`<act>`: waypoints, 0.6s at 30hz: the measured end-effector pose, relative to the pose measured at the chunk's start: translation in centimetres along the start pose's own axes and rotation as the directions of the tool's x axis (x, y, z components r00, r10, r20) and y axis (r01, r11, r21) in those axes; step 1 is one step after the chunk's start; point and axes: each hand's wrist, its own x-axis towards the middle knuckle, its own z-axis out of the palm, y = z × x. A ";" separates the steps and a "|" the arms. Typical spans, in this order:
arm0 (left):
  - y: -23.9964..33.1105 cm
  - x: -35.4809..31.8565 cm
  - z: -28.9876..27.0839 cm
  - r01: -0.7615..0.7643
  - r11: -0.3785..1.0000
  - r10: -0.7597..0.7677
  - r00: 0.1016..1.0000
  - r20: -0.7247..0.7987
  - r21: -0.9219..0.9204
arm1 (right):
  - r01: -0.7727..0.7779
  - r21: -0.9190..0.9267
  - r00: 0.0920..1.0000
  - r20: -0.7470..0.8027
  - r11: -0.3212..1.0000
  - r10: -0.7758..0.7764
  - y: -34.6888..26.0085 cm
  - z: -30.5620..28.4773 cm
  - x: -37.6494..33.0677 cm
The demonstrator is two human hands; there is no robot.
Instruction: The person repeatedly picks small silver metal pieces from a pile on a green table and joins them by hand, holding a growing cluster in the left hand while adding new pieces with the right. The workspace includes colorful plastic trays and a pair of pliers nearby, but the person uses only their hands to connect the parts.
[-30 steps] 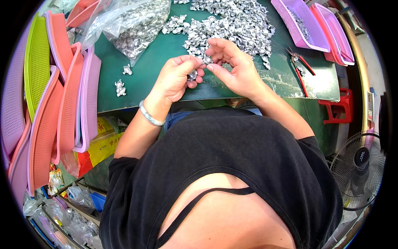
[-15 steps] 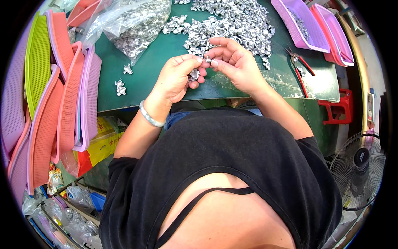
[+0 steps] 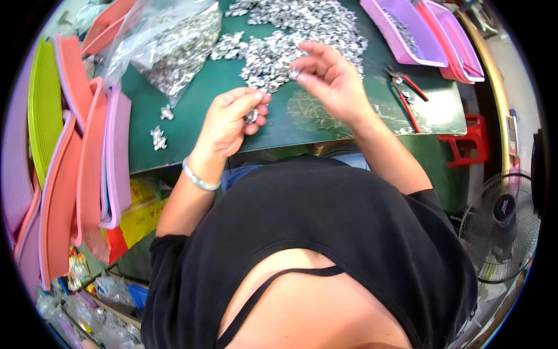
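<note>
Curled fingers of my left hand (image 3: 229,121) hold a small silver metal figurine (image 3: 251,116) over the green table (image 3: 192,122); the fingers partly cover it. My right hand (image 3: 337,87) is off to the right and a little farther away, at the near edge of a large pile of similar silver figurines (image 3: 308,29). Between its thumb and index finger is pinched a small silver piece (image 3: 294,74), whose shape is mostly hidden. Two loose figurines, one small (image 3: 167,112) and one larger (image 3: 158,138), lie left of my left hand.
A clear plastic bag of figurines (image 3: 174,64) rests at the back left. Red-handled pliers (image 3: 407,93) lie right of my right hand, below a purple basket (image 3: 427,57) holding metal pieces. Stacked baskets (image 3: 87,168) crowd the left side. A fan (image 3: 504,212) stands at the right.
My hands have parted: the right went away from the left toward the pile, still pinching a small piece. The left moved slightly nearer, keeping its figurine. The whole view has shifted a little.
</note>
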 end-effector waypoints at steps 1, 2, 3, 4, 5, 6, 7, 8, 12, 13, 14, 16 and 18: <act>0.0 0.0 -0.2 -0.003 1.000 0.003 1.000 -0.017 0.001 | 0.047 -0.095 0.993 -0.102 0.994 -0.057 -0.4 -1.5 0.6; 0.0 0.0 -0.6 -0.011 1.000 0.010 1.000 -0.019 -0.025 | 0.175 -0.248 0.949 -0.213 0.953 -0.230 -0.3 -3.5 1.6; 0.0 -0.1 -0.9 -0.019 0.999 0.017 1.000 -0.026 -0.049 | 0.232 -0.344 0.896 -0.290 0.910 -0.337 -0.8 -5.7 2.4; 0.0 0.0 -1.3 -0.024 0.997 0.022 0.999 -0.032 -0.072 | 0.237 -0.424 0.855 -0.336 0.874 -0.395 -1.0 -8.1 3.1; -0.1 -0.2 -1.7 -0.038 0.996 0.035 0.998 -0.043 -0.079 | 0.154 -0.553 0.818 -0.394 0.819 -0.420 -1.9 -10.0 3.4; -0.2 -0.2 -1.9 -0.042 0.995 0.039 0.999 -0.038 -0.091 | 0.094 -0.592 0.755 -0.482 0.800 -0.445 -3.1 -11.1 3.6; 0.0 0.3 -2.0 -0.034 0.994 0.033 0.999 -0.006 -0.106 | 0.104 -0.695 0.703 -0.455 0.712 -0.547 -4.1 -13.4 3.2; -0.1 0.2 -2.1 -0.041 0.993 0.039 0.999 -0.012 -0.114 | -0.044 -0.827 0.651 -0.449 0.560 -0.612 -4.8 -14.6 3.2; -0.2 0.1 -2.2 -0.045 0.990 0.045 0.999 0.001 -0.132 | -0.375 -0.881 0.781 -0.468 0.288 -0.414 -2.7 -21.5 3.2; -0.2 0.1 -2.2 -0.043 0.990 0.044 0.999 0.003 -0.133 | -0.397 -0.906 0.775 -0.416 0.145 -0.476 -1.5 -22.3 3.1; -0.3 0.1 -2.3 -0.044 0.990 0.045 0.999 0.002 -0.135 | -0.306 -0.942 0.797 -0.334 0.141 -0.502 -1.1 -21.3 3.1; -0.6 -0.2 -2.4 -0.051 0.990 0.048 0.999 -0.026 -0.129 | -0.102 -0.984 0.817 -0.167 0.147 -0.552 -0.3 -16.4 2.8; -0.6 0.1 -2.4 -0.047 0.991 0.044 0.999 -0.027 -0.122 | 0.115 -0.880 0.886 -0.119 0.462 -0.448 -0.1 -10.7 1.9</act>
